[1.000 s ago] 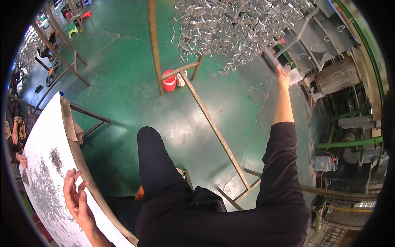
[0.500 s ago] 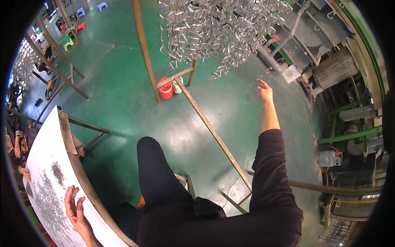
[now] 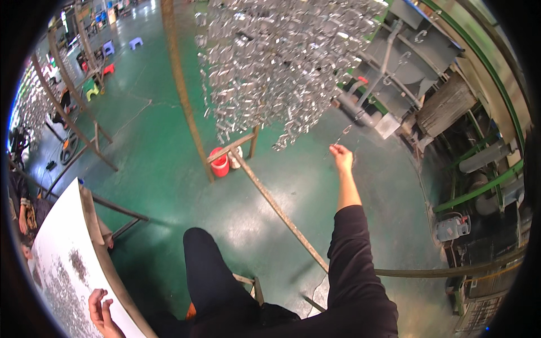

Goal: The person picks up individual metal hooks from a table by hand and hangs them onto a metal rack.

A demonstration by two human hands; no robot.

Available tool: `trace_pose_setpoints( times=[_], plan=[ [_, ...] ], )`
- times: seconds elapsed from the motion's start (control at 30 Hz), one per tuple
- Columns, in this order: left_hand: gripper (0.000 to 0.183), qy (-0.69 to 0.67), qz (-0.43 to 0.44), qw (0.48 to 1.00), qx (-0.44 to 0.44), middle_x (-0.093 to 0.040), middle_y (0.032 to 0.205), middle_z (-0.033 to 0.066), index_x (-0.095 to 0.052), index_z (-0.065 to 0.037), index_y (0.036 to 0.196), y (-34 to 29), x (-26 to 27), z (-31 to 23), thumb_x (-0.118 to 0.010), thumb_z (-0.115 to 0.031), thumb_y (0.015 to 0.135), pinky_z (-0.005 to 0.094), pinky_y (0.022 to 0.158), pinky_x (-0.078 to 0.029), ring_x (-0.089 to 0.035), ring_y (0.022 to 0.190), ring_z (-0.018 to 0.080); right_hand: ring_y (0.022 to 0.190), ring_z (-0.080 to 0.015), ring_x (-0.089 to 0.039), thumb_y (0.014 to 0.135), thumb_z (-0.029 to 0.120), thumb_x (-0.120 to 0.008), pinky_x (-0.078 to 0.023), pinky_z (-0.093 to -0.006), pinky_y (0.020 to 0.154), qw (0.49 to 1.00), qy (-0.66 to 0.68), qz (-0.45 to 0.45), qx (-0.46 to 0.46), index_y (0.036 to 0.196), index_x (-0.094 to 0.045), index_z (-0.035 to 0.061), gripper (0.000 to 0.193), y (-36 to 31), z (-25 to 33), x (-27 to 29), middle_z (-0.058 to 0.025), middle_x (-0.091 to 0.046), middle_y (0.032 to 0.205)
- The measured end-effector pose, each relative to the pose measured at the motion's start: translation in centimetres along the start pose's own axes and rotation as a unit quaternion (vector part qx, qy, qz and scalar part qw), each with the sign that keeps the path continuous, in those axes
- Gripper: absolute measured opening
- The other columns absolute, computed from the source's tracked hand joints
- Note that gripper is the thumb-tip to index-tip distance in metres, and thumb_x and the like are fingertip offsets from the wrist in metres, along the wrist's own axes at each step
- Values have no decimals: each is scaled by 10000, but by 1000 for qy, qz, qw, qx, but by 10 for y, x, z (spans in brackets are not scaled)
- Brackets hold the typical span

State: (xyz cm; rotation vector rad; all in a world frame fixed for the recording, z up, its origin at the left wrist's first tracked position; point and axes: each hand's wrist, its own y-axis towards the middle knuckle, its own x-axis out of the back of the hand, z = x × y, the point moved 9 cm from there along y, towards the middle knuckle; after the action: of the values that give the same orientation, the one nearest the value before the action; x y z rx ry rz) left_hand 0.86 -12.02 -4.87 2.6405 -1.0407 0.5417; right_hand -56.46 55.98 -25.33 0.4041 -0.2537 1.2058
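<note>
Green, glossy workshop floor (image 3: 146, 141), one expanse: open room lies between one white-topped table with a brown edge (image 3: 70, 219) at left and grey and green machinery at right. One straight, brownish frame bar (image 3: 282, 211) crosses this space on a slant; another long bar (image 3: 451, 272) passes beside the right sleeve.

Hands, two. Right hand (image 3: 342, 160): raised over open floor, well apart from the table edge; thumb and fingertips drawn close together. One thin, silvery, hook-like wire piece (image 3: 343, 133) shows just above these tips; whether they grip it cannot be told. Left hand (image 3: 101, 316): above the tabletop, near its brown edge; fingers loosely curled and parted, nothing visible in hold.

Hanging metal, one broad mass of bent silver pieces (image 3: 276, 62), too many to count, up and left of the wire piece. Small dark bits (image 3: 62, 298), uncounted, scattered on the tabletop.

Stools, four: two blue (image 3: 136, 43), one red (image 3: 109, 69), one yellow-green (image 3: 92, 90). Red bucket (image 3: 220, 163), one, with one whitish container (image 3: 236, 159) beside it. Grey gas cylinder (image 3: 452, 228), one, at right.
</note>
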Motion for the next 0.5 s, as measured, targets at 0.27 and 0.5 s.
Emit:
trace_pose_setpoints(
  times=[0.27,0.5],
  plan=[
    [273,-34,18,999,20,-589,1138,183,-547,67,1151,-3,-16,-20,-496,7,890,347,902,-480,-562,1044,246,717,-93,-620,766,214,-744,-478,-271,703,995,-38,-73,-51,898,-714,73,196,-36,16,17,-28,-698,764],
    [340,-3,34,999,35,-552,1199,216,-520,60,1203,-7,-16,-15,-519,-119,913,404,933,-445,-532,1103,301,737,-103,-623,773,206,-738,-477,-275,720,993,-32,-93,-60,907,-709,59,201,-47,14,29,-41,-703,803]
  ],
)
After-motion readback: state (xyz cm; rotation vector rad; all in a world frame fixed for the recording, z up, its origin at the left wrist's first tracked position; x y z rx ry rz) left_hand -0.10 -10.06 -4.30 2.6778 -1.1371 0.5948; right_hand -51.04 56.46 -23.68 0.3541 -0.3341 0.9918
